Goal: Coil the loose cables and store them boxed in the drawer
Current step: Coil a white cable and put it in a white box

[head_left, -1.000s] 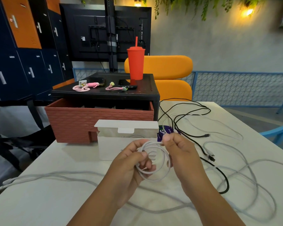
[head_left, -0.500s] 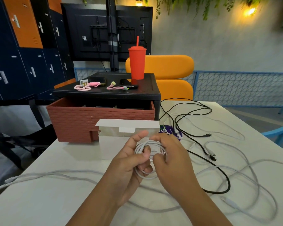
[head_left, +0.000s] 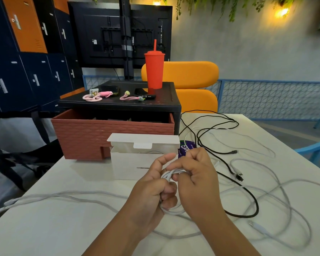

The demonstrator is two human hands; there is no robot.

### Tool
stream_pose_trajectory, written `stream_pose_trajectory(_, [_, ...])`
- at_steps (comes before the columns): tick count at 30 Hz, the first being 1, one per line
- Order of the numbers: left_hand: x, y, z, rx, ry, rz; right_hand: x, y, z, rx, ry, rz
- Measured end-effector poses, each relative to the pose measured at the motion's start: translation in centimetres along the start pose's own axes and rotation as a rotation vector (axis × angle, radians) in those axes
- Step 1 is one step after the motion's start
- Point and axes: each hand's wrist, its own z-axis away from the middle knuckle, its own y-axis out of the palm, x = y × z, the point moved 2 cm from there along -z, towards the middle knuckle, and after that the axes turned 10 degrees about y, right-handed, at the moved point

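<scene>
Left hand (head_left: 151,191) and right hand (head_left: 196,182) both clenched on coiled white cable (head_left: 171,175), pressed together above white table (head_left: 72,218). Open white box (head_left: 129,163) just behind grip; brick-red drawer (head_left: 92,137) farther back-left. Loose black cable (head_left: 248,202) right of grip.

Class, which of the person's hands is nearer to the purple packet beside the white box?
Right. The right hand has its fingertips just in front of the purple packet, nearly touching it. The left hand sits farther left, in front of the white box.
</scene>
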Motion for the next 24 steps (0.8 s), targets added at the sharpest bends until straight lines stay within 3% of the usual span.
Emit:
stream_pose_trajectory(11, [0.18,0.17,0.24,0.043,-0.066,-0.050,0.41,-0.52,0.28,-0.007,0.049,-0.197])
stream_pose_trajectory(15, [0.49,0.31,0.29,0.009,-0.026,-0.149,0.49,-0.61,0.51,-0.049,-0.041,-0.167])
stream_pose_trajectory(20, [0.67,0.91,0.40,-0.048,-0.011,-0.227,-0.02,-0.41,0.20,-0.132,0.056,-0.142])
stream_pose_trajectory(24, [0.43,0.83,0.44,-0.077,-0.028,-0.281,0.07,-0.17,0.43,-0.102,0.177,-0.213])
